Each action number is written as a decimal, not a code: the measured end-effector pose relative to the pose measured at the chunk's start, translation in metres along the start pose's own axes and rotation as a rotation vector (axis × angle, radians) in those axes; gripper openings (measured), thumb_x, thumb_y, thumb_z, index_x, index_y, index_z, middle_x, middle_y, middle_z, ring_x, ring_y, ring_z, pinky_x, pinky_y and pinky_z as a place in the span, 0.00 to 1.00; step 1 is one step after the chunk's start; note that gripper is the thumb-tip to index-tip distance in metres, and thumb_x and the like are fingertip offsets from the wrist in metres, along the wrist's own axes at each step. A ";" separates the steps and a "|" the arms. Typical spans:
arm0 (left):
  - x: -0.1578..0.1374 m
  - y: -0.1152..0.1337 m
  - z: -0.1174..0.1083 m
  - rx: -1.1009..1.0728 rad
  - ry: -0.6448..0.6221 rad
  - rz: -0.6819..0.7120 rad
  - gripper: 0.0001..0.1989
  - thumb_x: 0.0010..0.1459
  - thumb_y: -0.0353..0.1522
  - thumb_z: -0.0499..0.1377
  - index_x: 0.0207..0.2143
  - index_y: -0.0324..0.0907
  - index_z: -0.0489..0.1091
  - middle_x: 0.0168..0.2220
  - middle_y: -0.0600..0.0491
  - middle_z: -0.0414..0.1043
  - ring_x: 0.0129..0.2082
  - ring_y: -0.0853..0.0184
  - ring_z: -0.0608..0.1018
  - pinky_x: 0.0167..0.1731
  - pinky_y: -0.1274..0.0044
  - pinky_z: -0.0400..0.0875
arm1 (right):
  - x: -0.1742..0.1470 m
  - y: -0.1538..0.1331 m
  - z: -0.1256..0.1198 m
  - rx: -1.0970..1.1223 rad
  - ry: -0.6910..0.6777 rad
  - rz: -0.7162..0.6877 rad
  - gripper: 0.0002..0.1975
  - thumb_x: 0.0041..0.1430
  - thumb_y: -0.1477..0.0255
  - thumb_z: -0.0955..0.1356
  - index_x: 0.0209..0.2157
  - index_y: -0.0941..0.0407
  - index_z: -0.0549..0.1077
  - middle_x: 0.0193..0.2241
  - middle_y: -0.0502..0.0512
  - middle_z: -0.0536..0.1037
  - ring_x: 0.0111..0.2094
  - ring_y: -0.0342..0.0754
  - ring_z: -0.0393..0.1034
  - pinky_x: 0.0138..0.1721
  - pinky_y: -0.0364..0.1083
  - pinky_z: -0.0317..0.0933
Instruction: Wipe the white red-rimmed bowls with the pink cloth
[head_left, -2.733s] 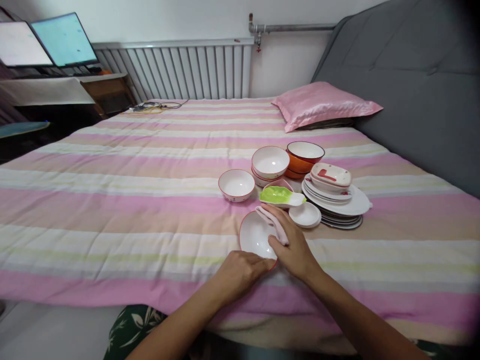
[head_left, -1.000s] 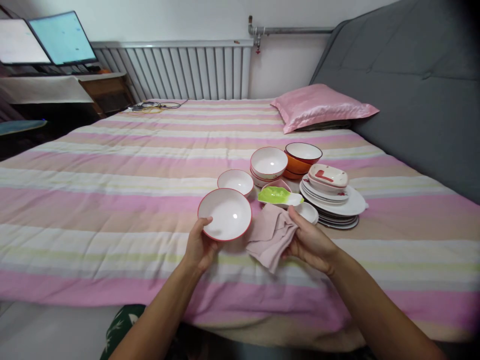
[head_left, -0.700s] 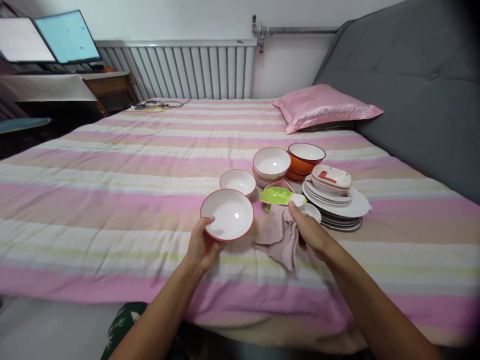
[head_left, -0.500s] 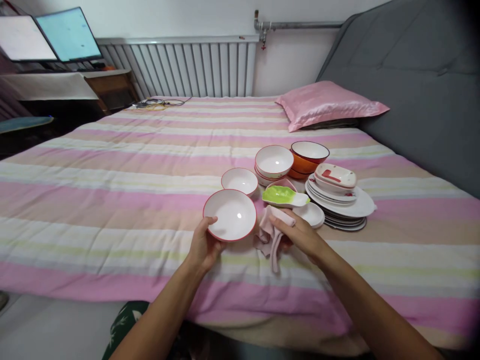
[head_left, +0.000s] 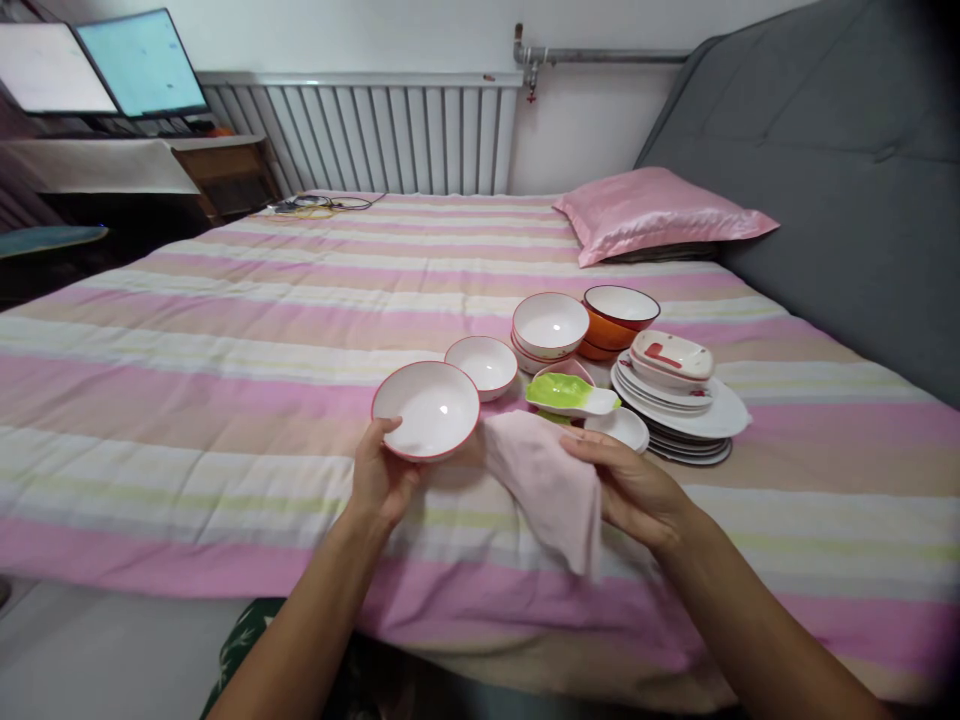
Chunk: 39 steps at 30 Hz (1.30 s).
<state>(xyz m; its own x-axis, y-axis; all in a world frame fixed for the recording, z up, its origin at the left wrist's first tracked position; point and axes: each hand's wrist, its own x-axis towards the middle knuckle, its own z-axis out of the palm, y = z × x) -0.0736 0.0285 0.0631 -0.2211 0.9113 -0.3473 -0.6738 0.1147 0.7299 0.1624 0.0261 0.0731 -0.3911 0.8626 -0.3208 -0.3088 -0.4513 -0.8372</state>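
The room is lit softly and evenly, at medium brightness. A small, sharp glint is thrown back by the round white red-rimmed ceramic bowl [head_left: 426, 412], and a broad sheen is given off by the pink satin pillow [head_left: 664, 212]. The flat black-framed pale-blue monitor screen [head_left: 142, 65] is washed out by its own glow. Deep shadow is cast under the white-covered wooden desk [head_left: 101, 165]. The lower tip of the thin pale-pink fabric cloth [head_left: 544, 475] is smeared by blur. Outer areas are stretched by wide-angle distortion, and the upper right corner is blackened.
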 end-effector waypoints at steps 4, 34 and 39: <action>0.003 0.010 -0.005 -0.026 -0.003 0.072 0.16 0.45 0.29 0.58 0.40 0.40 0.69 0.41 0.47 0.72 0.39 0.57 0.76 0.30 0.68 0.78 | 0.010 0.001 -0.012 0.120 0.094 0.016 0.14 0.48 0.74 0.70 0.40 0.59 0.74 0.37 0.54 0.79 0.37 0.45 0.73 0.39 0.41 0.67; 0.013 0.043 -0.027 -0.121 0.008 0.104 0.18 0.45 0.31 0.58 0.42 0.43 0.68 0.42 0.45 0.72 0.39 0.54 0.76 0.30 0.66 0.78 | 0.010 -0.018 0.056 -0.181 -0.033 -0.172 0.18 0.45 0.68 0.74 0.41 0.55 0.74 0.36 0.53 0.80 0.37 0.48 0.73 0.39 0.45 0.68; 0.015 0.052 -0.034 -0.167 0.053 0.149 0.18 0.45 0.31 0.58 0.42 0.43 0.68 0.42 0.45 0.72 0.39 0.54 0.76 0.30 0.66 0.78 | 0.014 0.002 0.039 -0.234 0.013 -0.095 0.20 0.45 0.67 0.74 0.43 0.55 0.74 0.37 0.55 0.80 0.38 0.50 0.74 0.39 0.47 0.68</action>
<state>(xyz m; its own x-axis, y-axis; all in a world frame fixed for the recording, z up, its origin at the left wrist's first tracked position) -0.1358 0.0346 0.0755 -0.3603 0.8909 -0.2767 -0.7376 -0.0905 0.6692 0.1224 0.0279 0.0844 -0.3580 0.9024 -0.2398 -0.1338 -0.3038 -0.9433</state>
